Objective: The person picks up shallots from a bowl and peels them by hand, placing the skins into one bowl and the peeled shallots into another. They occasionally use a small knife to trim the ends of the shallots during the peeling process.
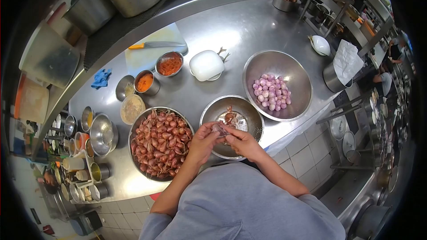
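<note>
My left hand [203,141] is closed round a small purplish shallot [218,128], above the near rim of a steel colander [254,106]. My right hand [243,143] meets it from the other side, thumb and fingers pinched at the shallot; whether it also has a small blade is hidden. Loose brown skins [230,118] lie in the colander. To the left a large bowl is heaped with unpeeled red-brown shallots [161,144]. Peeled pink-white shallots [271,92] sit in a wide steel bowl [293,69] to the right.
A knife [162,44] lies on a cutting board [171,33] beyond shredded orange food [170,66] in steel cups. A white bowl-shaped item [207,65] stands mid-table. A shelf edge [187,2] crosses overhead. Several containers [84,169] crowd the left; a lined pot [332,78] stands right.
</note>
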### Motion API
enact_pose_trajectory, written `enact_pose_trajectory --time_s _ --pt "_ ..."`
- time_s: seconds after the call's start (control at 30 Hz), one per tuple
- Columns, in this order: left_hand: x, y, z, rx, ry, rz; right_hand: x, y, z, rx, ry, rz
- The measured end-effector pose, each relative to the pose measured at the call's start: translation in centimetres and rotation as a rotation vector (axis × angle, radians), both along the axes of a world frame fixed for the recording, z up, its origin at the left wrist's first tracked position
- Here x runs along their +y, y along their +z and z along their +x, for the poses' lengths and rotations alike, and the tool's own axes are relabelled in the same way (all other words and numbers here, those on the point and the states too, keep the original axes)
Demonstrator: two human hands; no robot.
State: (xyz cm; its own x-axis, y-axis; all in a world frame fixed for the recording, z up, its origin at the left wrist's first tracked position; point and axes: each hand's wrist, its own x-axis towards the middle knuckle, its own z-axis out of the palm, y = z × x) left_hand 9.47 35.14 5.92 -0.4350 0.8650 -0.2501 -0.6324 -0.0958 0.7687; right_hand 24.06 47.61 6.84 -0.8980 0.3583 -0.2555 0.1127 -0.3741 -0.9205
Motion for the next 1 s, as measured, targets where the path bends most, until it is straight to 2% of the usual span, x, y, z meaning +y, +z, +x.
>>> enact_pose_trajectory --time_s 0.03,0.07,0.13,0.37,0.47,0.53,0.57,0.63,0.73,1.0 --pt "0.0 0.0 0.0 -0.003 -0.003 0.002 0.1 0.6 0.1 -0.099 0.014 -0.143" --pt "0.0 -0.1 0.0 -0.003 -0.003 0.002 0.2 1.0 0.2 -0.099 0.014 -0.143" --pt "0.0 0.2 -0.2 -0.034 -0.027 -0.015 0.3 1.5 0.2 -0.138 -0.029 -0.311" --pt "0.0 0.2 0.0 -0.101 -0.007 0.006 0.0 1.9 -0.2 -0.14 -0.089 -0.32" --pt "-0.1 0.0 0.0 -0.138 -0.008 0.006 -0.1 2.0 0.0 -0.142 -0.128 -0.237" --pt "0.0 -0.2 0.0 -0.131 0.058 0.01 0.2 1.4 0.3 -0.128 -0.079 -0.003" --pt "0.1 -0.3 0.0 -0.132 0.058 0.01 0.1 1.2 0.3 -0.128 -0.08 -0.003" --pt "0.2 -0.3 0.0 -0.064 0.074 0.016 -0.3 1.3 0.1 -0.032 0.001 0.181" --pt "0.3 0.0 0.1 -0.003 0.064 -0.009 -0.4 0.5 -0.2 0.06 0.015 0.162" --pt "0.0 -0.5 0.1 0.076 0.084 0.004 0.0 0.2 -0.1 0.006 0.023 0.319"
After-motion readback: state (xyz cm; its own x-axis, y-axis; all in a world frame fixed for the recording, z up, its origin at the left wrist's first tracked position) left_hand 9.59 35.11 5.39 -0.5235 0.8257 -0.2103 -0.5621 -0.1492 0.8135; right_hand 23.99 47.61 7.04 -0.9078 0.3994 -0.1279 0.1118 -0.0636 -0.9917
